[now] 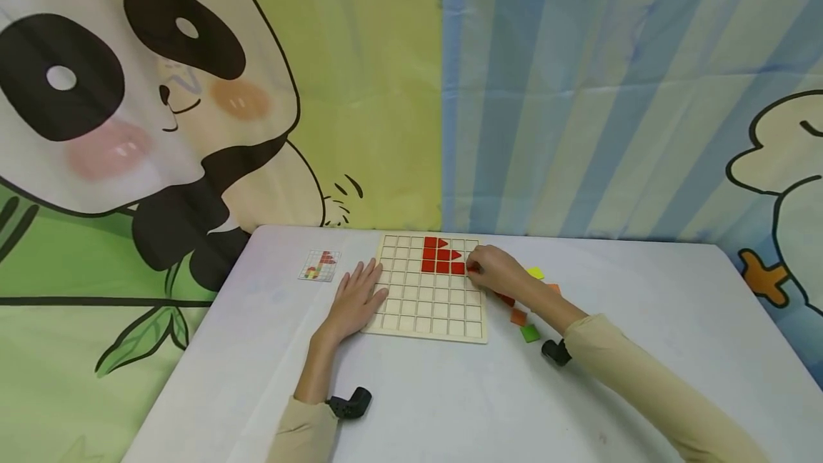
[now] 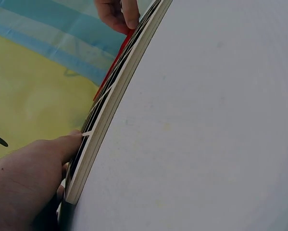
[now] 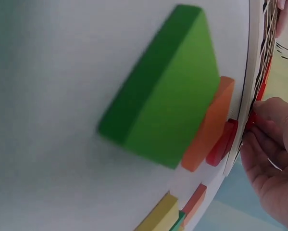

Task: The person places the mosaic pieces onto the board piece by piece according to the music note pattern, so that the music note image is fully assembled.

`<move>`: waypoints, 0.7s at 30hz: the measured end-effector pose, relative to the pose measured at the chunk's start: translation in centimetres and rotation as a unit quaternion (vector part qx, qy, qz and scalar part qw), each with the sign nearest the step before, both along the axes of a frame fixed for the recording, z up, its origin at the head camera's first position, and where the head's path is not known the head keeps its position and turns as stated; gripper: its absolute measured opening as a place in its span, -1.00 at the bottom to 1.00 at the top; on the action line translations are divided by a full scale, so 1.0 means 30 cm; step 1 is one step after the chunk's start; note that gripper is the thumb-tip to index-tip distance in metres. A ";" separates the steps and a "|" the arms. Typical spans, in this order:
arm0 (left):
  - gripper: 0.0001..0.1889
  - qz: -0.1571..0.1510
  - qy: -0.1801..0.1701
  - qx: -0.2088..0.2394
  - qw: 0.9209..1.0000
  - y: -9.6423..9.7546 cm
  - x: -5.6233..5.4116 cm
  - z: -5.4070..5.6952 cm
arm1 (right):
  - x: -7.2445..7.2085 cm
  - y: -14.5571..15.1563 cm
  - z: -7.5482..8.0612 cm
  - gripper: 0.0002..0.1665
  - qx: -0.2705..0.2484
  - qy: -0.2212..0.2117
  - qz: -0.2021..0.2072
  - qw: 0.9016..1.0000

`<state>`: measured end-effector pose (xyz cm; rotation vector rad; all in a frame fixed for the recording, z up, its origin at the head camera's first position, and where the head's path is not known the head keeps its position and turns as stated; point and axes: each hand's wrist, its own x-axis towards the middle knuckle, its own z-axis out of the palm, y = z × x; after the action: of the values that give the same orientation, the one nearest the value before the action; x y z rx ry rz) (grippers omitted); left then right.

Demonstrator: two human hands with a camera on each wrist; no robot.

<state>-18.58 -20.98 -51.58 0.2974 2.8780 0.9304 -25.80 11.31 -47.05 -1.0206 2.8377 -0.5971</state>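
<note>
A pale wooden grid board lies flat on the white table. Red tiles, some square and some pointed, fill several cells near its far edge. My left hand rests on the board's left edge with its fingers stretched out; the left wrist view shows the thumb lying on the board's rim. At the far right edge, my right hand pinches a red tile between thumb and fingers, at the right end of a red row. That tile is mostly hidden by the fingers.
Right of the board lie loose tiles: green, orange, dark red and yellow. A small pattern card lies left of the board. Behind the table hangs a printed curtain.
</note>
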 end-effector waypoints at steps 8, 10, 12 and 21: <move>-0.32 -0.002 -0.004 -0.002 1.000 0.002 -0.002 0.005 | -0.004 -0.012 0.002 -0.90 -0.001 -0.001 0.007 1.000; -0.32 -0.002 -0.004 -0.003 1.000 0.000 -0.002 0.005 | 0.000 -0.014 0.005 -0.89 -0.004 -0.002 0.004 1.000; -0.32 -0.002 -0.003 -0.002 1.000 -0.001 -0.002 0.004 | 0.004 -0.013 0.006 -0.88 -0.006 0.002 0.003 1.000; -0.32 -0.003 -0.004 -0.002 1.000 -0.001 -0.001 -0.002 | 0.129 0.090 0.029 -0.68 -0.099 0.003 -0.027 0.995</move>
<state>-18.61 -21.03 -51.64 0.3004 2.8713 0.9216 -21.94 14.00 -46.17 -0.9766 2.8643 -0.8966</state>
